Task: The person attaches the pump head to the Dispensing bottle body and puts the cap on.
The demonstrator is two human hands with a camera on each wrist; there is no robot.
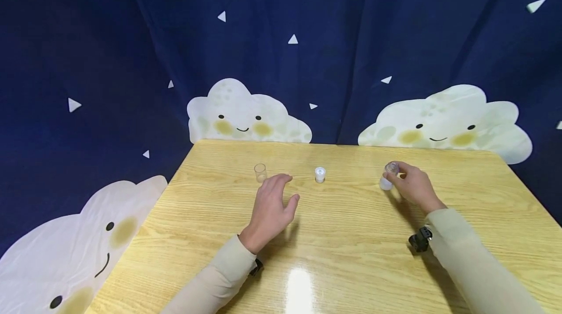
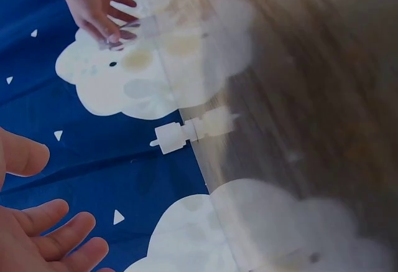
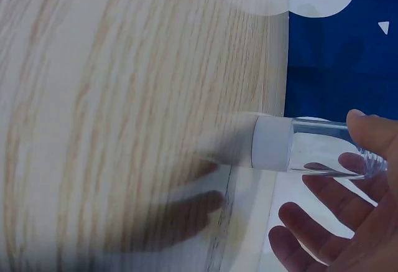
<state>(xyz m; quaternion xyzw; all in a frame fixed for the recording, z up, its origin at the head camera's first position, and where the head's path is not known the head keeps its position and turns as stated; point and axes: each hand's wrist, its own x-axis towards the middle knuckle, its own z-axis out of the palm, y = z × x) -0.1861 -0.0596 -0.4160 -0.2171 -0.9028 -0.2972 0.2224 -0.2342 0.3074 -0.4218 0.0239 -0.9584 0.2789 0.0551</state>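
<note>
At the right of the table, my right hand (image 1: 414, 186) pinches a small clear bottle (image 1: 386, 184) near its top, thumb on one side and fingers on the other. In the right wrist view the bottle (image 3: 318, 147) has a white base close at the tabletop and a threaded neck by the fingers. My left hand (image 1: 269, 210) hovers over the table, fingers relaxed and apart, holding nothing. Just beyond its fingertips stands a clear, cup-like cap (image 1: 260, 171). Between the hands is a small white nozzle piece (image 1: 320, 174); the left wrist view shows its thin tip.
The wooden table (image 1: 342, 236) has a glossy, reflective top. A dark blue curtain (image 1: 333, 60) with smiling clouds and small white triangles hangs behind its back edge and down the left side. Small black cameras (image 1: 420, 240) sit at the wrists.
</note>
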